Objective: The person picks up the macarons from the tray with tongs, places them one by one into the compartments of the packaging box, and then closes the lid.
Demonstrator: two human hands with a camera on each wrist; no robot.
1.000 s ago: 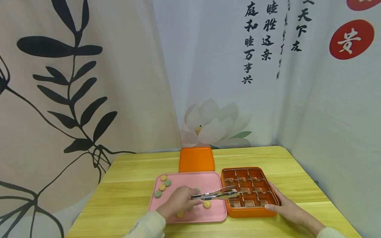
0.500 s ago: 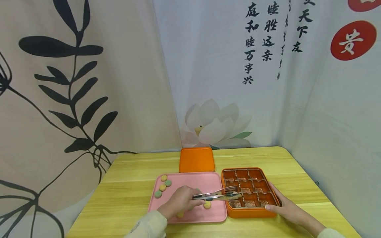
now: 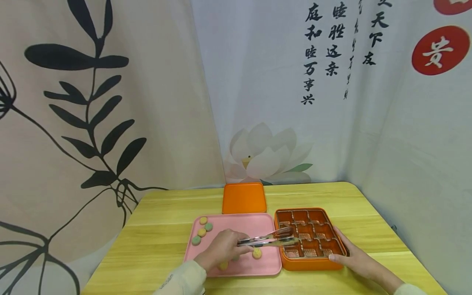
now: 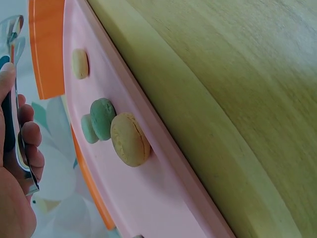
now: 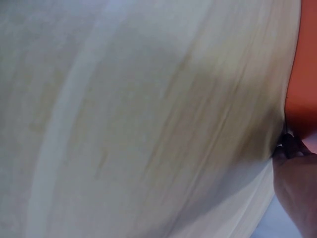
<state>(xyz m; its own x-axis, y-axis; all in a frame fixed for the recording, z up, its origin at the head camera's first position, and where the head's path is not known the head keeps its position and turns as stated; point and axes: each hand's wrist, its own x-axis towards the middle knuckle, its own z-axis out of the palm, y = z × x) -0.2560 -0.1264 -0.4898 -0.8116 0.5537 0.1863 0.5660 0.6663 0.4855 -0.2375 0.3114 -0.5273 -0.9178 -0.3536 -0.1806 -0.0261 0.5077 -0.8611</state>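
My left hand [image 3: 224,248] holds metal tongs [image 3: 269,239] above a pink tray [image 3: 254,223]. The tong ends stand slightly apart over the left part of an orange box [image 3: 313,264], with no macaron visible between them. In the left wrist view, fingers wrap the tongs' handle, and yellow macarons [image 4: 130,139] and green macarons [image 4: 102,119] lie on the tray. My right hand [image 3: 355,258] grips the box's right side, thumb on the front corner's rim and fingers along the outer wall. The right wrist view shows only part of that hand beside the box's orange wall [image 5: 303,74].
A divided plastic insert [image 3: 305,231] lines the box. Behind the tray lies a flat orange lid [image 3: 244,198]. More macarons [image 3: 201,232] sit at the tray's left edge. Wood-grain table [image 3: 147,241] surrounds everything, and printed curtains hang behind and at the right.
The tong ends have spread a little wider over the box. Both hands stay in nearly the same places, and the tray and box have not moved.
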